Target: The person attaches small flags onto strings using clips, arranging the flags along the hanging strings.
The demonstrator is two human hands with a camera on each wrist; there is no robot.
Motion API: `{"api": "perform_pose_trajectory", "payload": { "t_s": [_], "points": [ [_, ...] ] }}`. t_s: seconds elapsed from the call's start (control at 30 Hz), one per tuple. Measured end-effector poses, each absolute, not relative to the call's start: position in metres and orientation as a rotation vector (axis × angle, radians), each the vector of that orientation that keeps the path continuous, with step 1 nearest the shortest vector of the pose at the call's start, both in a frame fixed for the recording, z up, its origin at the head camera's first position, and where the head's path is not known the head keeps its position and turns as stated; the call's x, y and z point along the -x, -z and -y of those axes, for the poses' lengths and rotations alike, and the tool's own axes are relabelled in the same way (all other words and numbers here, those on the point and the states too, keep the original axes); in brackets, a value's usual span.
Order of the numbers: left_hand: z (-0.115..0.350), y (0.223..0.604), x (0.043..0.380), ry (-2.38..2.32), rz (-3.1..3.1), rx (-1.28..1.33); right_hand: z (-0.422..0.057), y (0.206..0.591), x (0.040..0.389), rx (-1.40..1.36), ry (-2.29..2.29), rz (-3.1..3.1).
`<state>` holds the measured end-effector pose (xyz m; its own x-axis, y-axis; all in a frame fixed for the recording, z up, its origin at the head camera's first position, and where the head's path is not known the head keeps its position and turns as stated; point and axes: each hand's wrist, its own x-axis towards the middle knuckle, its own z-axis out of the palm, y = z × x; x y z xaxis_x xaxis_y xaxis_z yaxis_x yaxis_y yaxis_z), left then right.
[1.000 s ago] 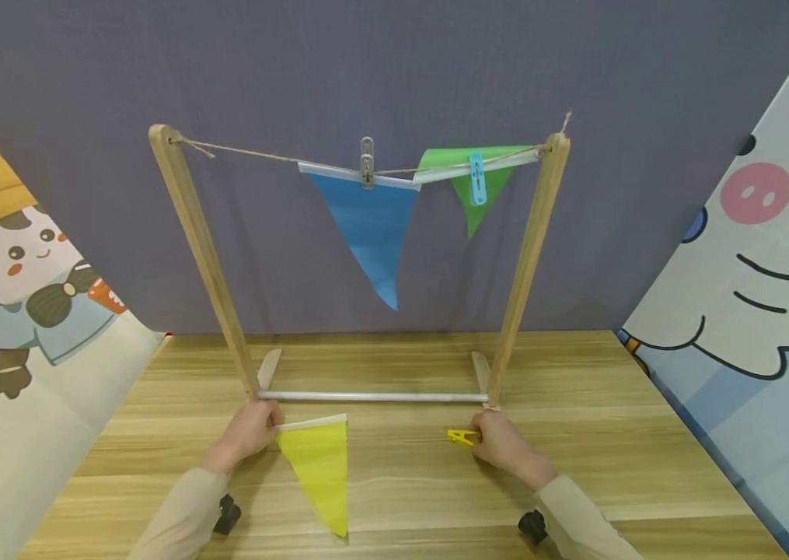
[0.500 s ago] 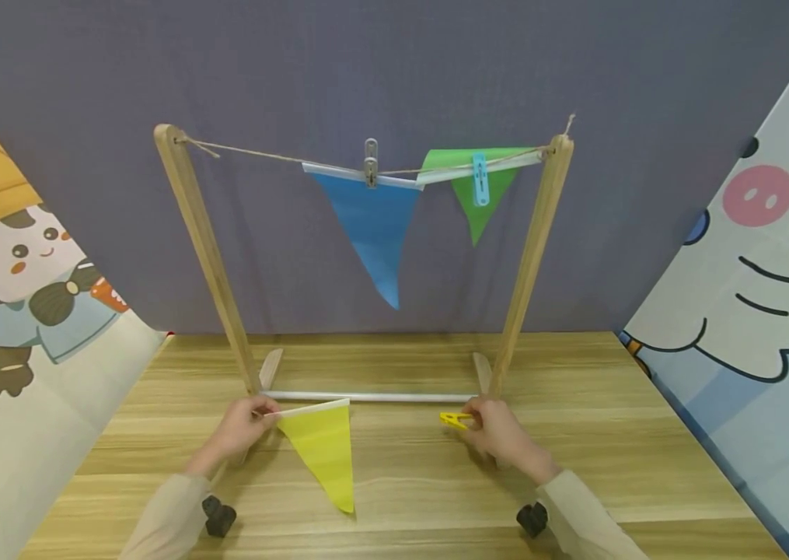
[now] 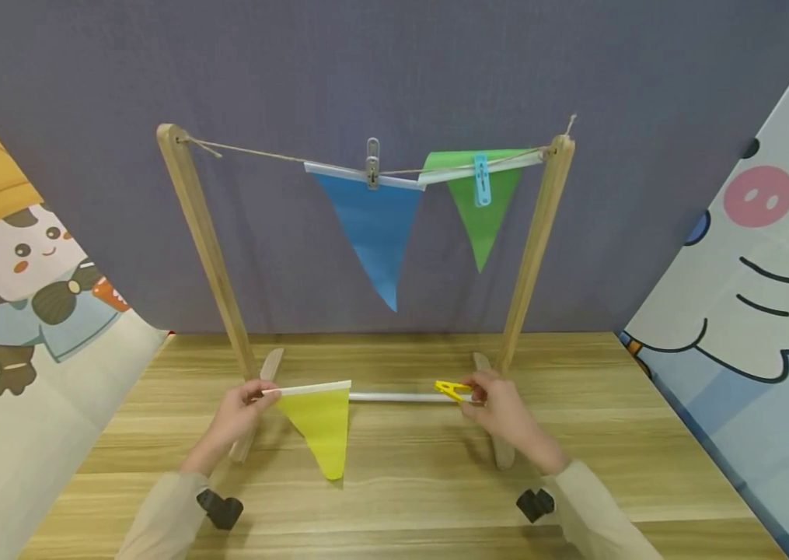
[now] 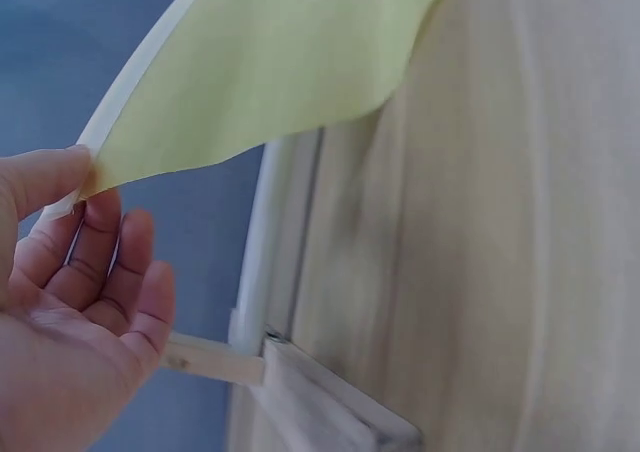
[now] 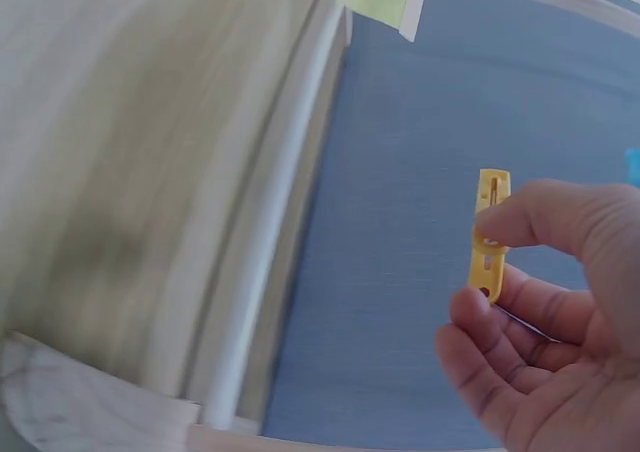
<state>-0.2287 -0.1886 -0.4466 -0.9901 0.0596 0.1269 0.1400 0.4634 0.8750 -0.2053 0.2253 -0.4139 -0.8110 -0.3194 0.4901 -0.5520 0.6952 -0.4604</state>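
My left hand [image 3: 236, 416] pinches the left end of the white top strip of a yellow pennant [image 3: 319, 424]; in the left wrist view the thumb lies over that strip's corner. The pennant hangs down, its tip near the tabletop. In my right hand [image 3: 506, 412] a yellow clothespin [image 5: 490, 237] is held between thumb and fingers, pointing left in the head view. Both hands are in front of a wooden frame, whose string [image 3: 247, 151] carries a blue pennant [image 3: 369, 225] under a metal-looking clip [image 3: 372, 163] and a green pennant [image 3: 481, 210] under a light-blue clothespin [image 3: 482, 180].
The frame has a left post [image 3: 205, 241], a right post [image 3: 537, 249] and a white lower bar [image 3: 401, 397]. It stands on a wood-grain table [image 3: 408, 498]. A grey cloth [image 3: 282, 70] hangs behind, with printed cartoon panels on both sides.
Both hands have risen from near the tabletop, bringing the yellow pennant and yellow clothespin up with them. The green pennant's lower tip now hangs further down.
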Motion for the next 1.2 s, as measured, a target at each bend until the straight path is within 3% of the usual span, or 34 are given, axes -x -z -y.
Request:
{"api": "perform_pose_trajectory", "payload": {
  "t_s": [1.2],
  "points": [
    [0.182, 0.377, 0.237, 1.685, 2.394, 0.258, -0.210, 0.341, 0.218, -0.765, -0.811, 2.525]
  ]
}}
